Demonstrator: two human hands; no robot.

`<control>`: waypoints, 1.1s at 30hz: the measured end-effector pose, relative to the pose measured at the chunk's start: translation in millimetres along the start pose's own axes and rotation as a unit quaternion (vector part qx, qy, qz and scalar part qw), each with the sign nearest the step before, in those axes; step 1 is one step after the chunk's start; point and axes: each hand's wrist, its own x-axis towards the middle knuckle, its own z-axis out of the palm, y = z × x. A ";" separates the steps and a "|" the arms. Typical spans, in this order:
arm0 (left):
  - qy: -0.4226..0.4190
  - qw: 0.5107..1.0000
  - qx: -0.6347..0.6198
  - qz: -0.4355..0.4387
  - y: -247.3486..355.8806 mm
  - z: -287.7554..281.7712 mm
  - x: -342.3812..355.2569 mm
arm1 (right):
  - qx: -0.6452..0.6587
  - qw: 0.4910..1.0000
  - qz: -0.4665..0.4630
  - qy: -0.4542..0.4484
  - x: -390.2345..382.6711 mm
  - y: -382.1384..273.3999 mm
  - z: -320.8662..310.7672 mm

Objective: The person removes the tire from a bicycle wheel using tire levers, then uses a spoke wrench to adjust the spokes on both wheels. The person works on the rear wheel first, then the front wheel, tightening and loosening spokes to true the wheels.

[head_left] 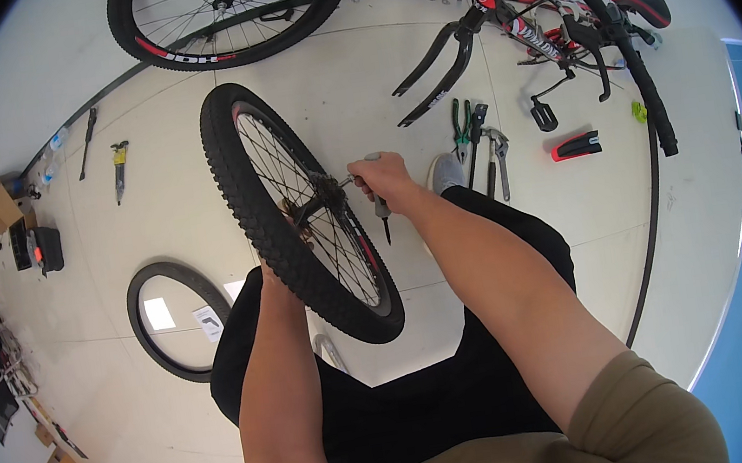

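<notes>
The right hand (386, 180) is closed round a screwdriver (382, 208), shaft pointing back toward the black trousers (426, 402). Just left sits the wheel (260, 227), its hub (327, 192) end-on to that nearer hand. Partly hidden across the wheel, the left hand's (304, 231) hold I can't tell.
</notes>
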 end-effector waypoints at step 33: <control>-0.055 0.904 0.404 0.128 53.1 29.3 -1.6 | -0.065 0.998 0.008 -0.017 5.5 5.1 -3.3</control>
